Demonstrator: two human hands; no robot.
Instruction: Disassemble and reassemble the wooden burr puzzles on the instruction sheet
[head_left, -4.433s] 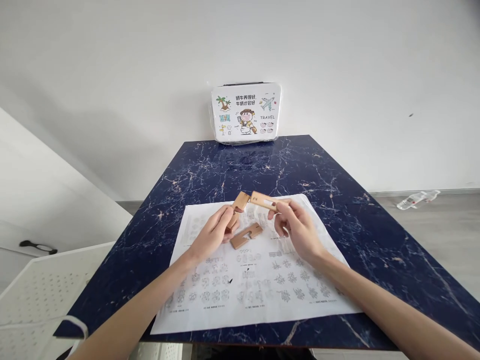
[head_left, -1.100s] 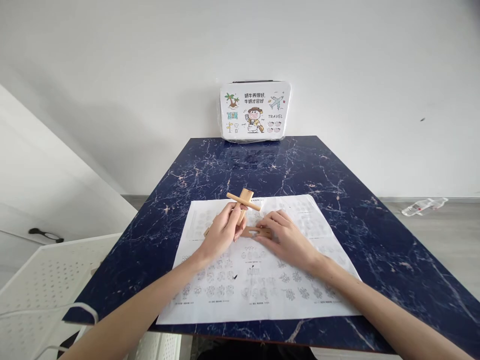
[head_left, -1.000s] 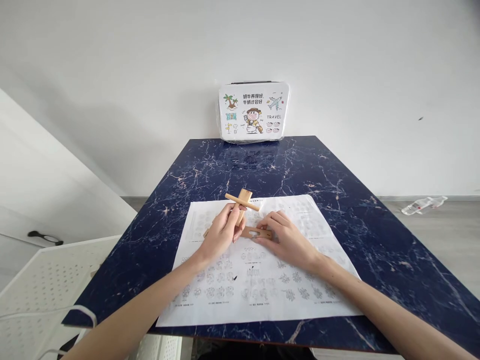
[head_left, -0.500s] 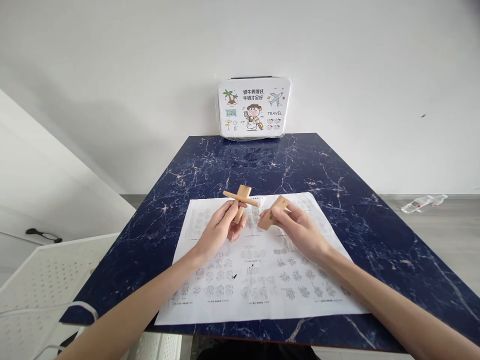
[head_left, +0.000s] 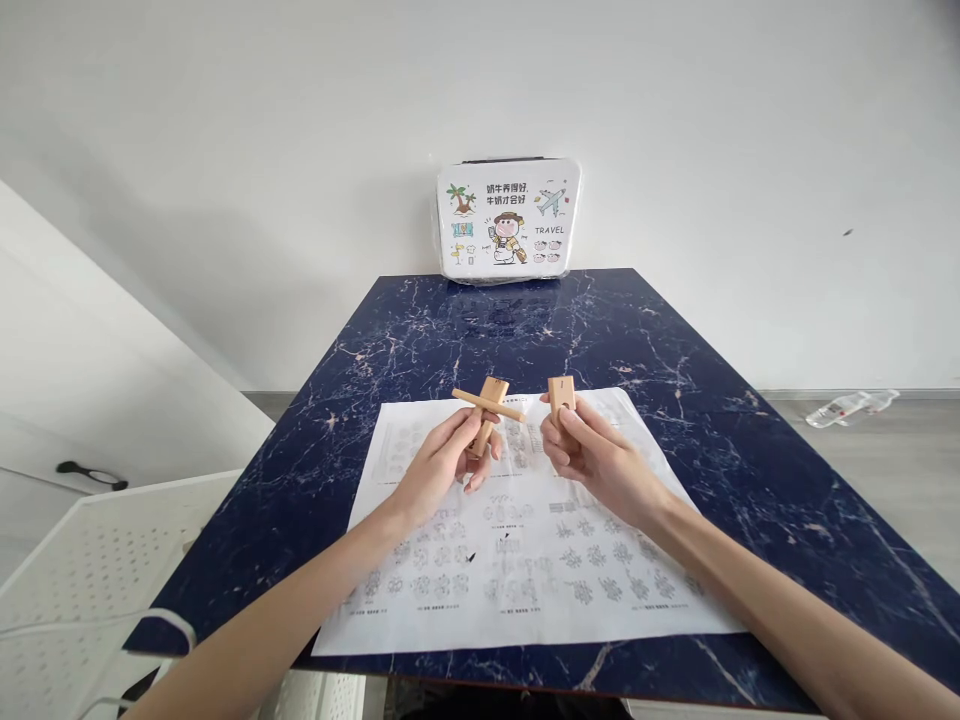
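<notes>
My left hand (head_left: 442,450) is closed on two crossed wooden puzzle pieces: a block (head_left: 493,390) tilted up and a thinner stick (head_left: 469,397) lying across it. To the right, my right hand (head_left: 592,445) grips another wooden puzzle piece (head_left: 561,390), held nearly upright with a dark mark near its top. The two hands are apart, both above a large printed sheet (head_left: 525,615) covered with small line diagrams. My fingers hide the lower parts of the pieces.
The sheet lies on a dark blue marbled table (head_left: 510,345). At the far edge a white cartoon-printed case (head_left: 510,220) leans against the wall. A white perforated surface (head_left: 112,540) with a white cable (head_left: 90,622) is at the left. A clear plastic bottle (head_left: 851,408) lies on the floor at right.
My right hand has turned its wooden piece from a slant to nearly upright and moved slightly right. My left hand keeps its crossed pieces, tilted a little differently.
</notes>
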